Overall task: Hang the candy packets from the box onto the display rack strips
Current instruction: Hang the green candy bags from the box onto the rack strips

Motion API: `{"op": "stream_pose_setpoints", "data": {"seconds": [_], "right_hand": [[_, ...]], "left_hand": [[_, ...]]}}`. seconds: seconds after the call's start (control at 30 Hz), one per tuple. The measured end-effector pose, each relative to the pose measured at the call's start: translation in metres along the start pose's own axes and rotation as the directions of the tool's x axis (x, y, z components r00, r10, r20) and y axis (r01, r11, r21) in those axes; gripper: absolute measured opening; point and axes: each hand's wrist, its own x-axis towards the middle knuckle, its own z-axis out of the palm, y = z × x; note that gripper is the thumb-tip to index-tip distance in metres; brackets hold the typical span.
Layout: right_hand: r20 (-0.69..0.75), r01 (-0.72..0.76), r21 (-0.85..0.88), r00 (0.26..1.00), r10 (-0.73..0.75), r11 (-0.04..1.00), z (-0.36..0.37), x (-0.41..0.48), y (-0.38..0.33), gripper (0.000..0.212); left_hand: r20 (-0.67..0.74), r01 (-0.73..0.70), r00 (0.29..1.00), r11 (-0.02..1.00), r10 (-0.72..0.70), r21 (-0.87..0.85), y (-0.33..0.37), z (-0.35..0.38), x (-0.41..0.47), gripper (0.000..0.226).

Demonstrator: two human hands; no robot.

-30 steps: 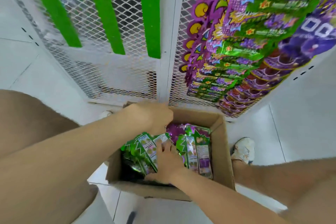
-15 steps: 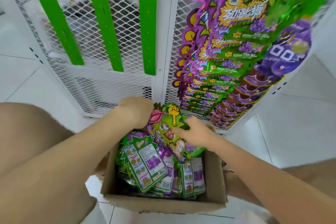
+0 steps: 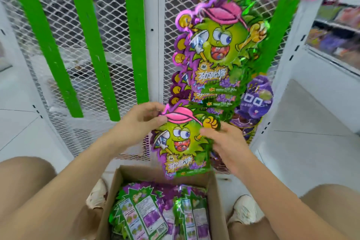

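Observation:
I hold one candy packet, green and purple with a cartoon face in a pink cap, upright above the cardboard box. My left hand pinches its top left corner at the cap. My right hand grips its right edge. More packets lie face down in the box between my knees. Several of the same packets hang overlapped on a green strip of the white mesh rack, just behind and above the held one. Three bare green strips hang to the left.
The white mesh rack panel stands straight ahead on a white tiled floor. A shelf unit with goods is at the right. My knees and white shoes flank the box.
Both hands lifted one packet out of the box and turned it face up in front of the hanging packets. My view tilted up toward the rack.

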Motion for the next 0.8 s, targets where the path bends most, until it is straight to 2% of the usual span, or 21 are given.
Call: {"op": "stream_pose_setpoints", "data": {"seconds": [0.07, 0.13, 0.2, 0.27, 0.43, 0.57, 0.67, 0.73, 0.8], "right_hand": [[-0.101, 0.202, -0.025, 0.974, -0.203, 0.979, -0.003, 0.0, -0.02, 0.044], [-0.16, 0.39, -0.173, 0.895, -0.417, 0.904, -0.002, 0.0, -0.042, 0.04], [-0.155, 0.511, -0.327, 0.8, -0.579, 0.794, 0.0, 0.001, -0.071, 0.033], [-0.098, 0.577, -0.445, 0.729, -0.678, 0.685, 0.001, 0.006, -0.101, 0.02], [-0.063, 0.627, -0.555, 0.624, -0.779, 0.547, -0.008, 0.023, -0.172, 0.012], [-0.149, 0.623, -0.577, 0.555, -0.818, 0.528, -0.021, 0.04, -0.231, 0.01], [-0.187, 0.636, -0.591, 0.492, -0.851, 0.497, -0.025, 0.053, -0.267, 0.025], [-0.192, 0.639, -0.608, 0.457, -0.869, 0.471, -0.026, 0.061, -0.284, 0.026], [-0.193, 0.629, -0.618, 0.46, -0.867, 0.471, -0.028, 0.069, -0.294, 0.025]], "left_hand": [[0.007, -0.057, 0.998, 0.998, 0.057, 0.035, 0.03, 0.003, 0.004, 0.017], [-0.005, -0.11, 0.994, 0.99, 0.111, 0.087, 0.056, 0.005, 0.011, 0.02], [-0.018, -0.173, 0.984, 0.973, 0.178, 0.153, 0.082, 0.007, 0.022, 0.019], [-0.044, -0.241, 0.966, 0.948, 0.255, 0.207, 0.108, 0.01, 0.034, 0.02], [-0.22, -0.347, 0.891, 0.908, 0.397, 0.234, 0.171, 0.011, 0.069, 0.014], [-0.273, -0.351, 0.858, 0.884, 0.436, 0.309, 0.222, 0.012, 0.095, 0.039], [-0.283, -0.351, 0.861, 0.898, 0.421, 0.266, 0.252, 0.018, 0.111, 0.052], [-0.289, -0.352, 0.863, 0.904, 0.413, 0.242, 0.265, 0.02, 0.118, 0.044], [-0.297, -0.343, 0.868, 0.913, 0.398, 0.221, 0.274, 0.022, 0.126, 0.03]]}}
